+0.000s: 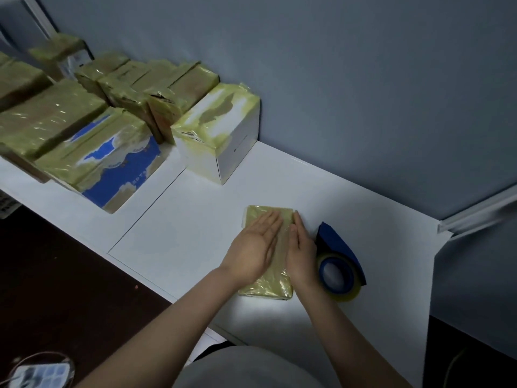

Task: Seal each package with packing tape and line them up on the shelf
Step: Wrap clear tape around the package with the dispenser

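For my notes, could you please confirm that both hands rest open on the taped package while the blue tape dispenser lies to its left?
No: in the head view the blue tape dispenser lies to the right of the taped package, beside the right hand. That hand and the left hand do rest open on it.

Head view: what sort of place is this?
Probably a small home or office packing corner: a white shelf against a plain wall, a row of taped packages at back left, and a tape dispenser beside the package under the left hand and right hand.
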